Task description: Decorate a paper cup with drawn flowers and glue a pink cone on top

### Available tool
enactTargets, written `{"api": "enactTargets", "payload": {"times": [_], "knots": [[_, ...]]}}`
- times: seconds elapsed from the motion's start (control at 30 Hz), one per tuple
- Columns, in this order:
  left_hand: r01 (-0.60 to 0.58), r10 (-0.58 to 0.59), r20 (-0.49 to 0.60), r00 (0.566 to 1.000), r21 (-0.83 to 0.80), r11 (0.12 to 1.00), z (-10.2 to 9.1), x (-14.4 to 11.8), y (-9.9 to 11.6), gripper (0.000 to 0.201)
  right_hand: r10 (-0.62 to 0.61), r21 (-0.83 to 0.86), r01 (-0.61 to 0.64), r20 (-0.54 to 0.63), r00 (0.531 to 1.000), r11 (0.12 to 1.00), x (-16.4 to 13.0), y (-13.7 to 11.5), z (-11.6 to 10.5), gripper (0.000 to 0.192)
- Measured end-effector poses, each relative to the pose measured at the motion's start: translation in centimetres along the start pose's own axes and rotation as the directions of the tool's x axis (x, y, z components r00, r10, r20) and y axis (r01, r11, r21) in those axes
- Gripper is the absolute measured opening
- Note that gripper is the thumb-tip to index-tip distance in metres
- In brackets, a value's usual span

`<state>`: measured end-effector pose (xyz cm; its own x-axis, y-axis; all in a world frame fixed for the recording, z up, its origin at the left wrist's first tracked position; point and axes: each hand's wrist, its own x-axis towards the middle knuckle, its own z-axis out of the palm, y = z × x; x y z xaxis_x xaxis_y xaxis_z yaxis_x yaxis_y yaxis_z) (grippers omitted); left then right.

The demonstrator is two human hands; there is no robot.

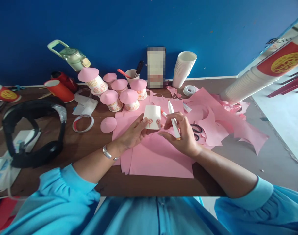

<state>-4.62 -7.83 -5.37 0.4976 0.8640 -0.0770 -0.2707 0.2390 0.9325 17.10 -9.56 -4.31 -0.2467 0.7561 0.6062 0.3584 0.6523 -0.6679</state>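
A white paper cup [152, 114] with small red-brown plant drawings near its lower edge is gripped in my left hand [137, 130]. Between the fingers and thumb of my right hand [184, 135] is a white marker pen [173, 120], its tip pointing up and away from the cup. Both hands are over pink paper sheets [158, 160]. Left of them, several decorated cups [131, 105] wear pink paper cones. One loose pink cone [108, 124] lies nearest my left wrist. Black-handled scissors [196, 130] lie beside my right hand, partly hidden by it.
Behind stand a phone [156, 70], a stack of white cups [184, 69] and a cup of pens [132, 74]. Tape rolls [83, 124] and a black headband-like device [32, 132] lie left, below a green bottle [73, 58]. Pink scraps [212, 120] spread right, near stacked cups [249, 84].
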Motion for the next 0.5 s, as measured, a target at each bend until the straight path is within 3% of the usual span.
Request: {"api": "enactTargets", "payload": {"times": [0.2,0.37,0.5], "knots": [[0.022,-0.021,-0.02,1.0,0.053,0.998,-0.04,-0.23,-0.32,0.06,0.037,0.011,-0.038,0.054,0.998,0.999,-0.35,0.29,0.51,0.032],[-0.019,0.015,0.088,0.996,0.041,0.999,0.24,-0.32,0.16,0.073,0.0,0.015,-0.001,0.049,0.999,1.0,-0.16,-0.14,0.44,0.025],[-0.038,0.036,0.036,0.999,0.055,0.998,0.73,-0.36,0.6,0.054,-0.046,0.021,0.045,0.037,0.998,0.999,0.14,-0.53,0.07,0.024]]}}
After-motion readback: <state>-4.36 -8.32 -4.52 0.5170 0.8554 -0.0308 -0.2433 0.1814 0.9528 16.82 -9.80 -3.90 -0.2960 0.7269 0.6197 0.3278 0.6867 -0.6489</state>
